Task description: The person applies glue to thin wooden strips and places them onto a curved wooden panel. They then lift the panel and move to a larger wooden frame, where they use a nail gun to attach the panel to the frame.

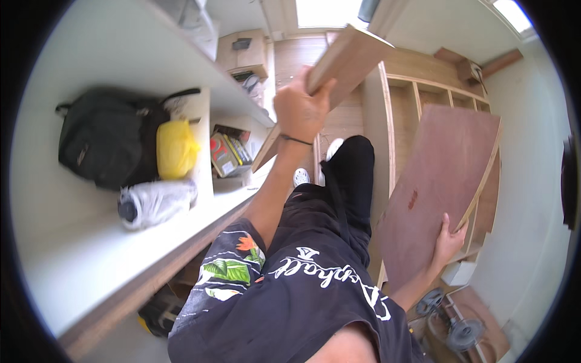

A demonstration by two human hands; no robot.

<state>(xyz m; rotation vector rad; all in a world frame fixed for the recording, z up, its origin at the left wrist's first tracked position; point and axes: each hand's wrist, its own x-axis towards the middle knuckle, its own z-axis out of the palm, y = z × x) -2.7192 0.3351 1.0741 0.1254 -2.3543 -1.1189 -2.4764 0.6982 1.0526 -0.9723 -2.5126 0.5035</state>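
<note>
My left hand [301, 107] is raised ahead of me, fingers wrapped round a long narrow wooden board [358, 59]. The board slants from upper right to lower left, its lower end showing behind my wrist. On the right, my right hand [449, 243] grips the edge of a wide reddish-brown plywood panel [433, 181], thumb on its face and the other fingers mostly hidden behind. The panel is tilted and partly covers a wooden cabinet frame [392, 121] with several compartments. A small dark red mark shows on the panel's face.
A white shelf [91, 266] at left holds a black backpack [100, 145], a yellow plastic bag [175, 148] and a plastic-wrapped item [157, 204]. Boxes [229, 156] sit in a lower compartment. A power tool [466, 333] stands at lower right. A wooden box [245, 53] is farther ahead.
</note>
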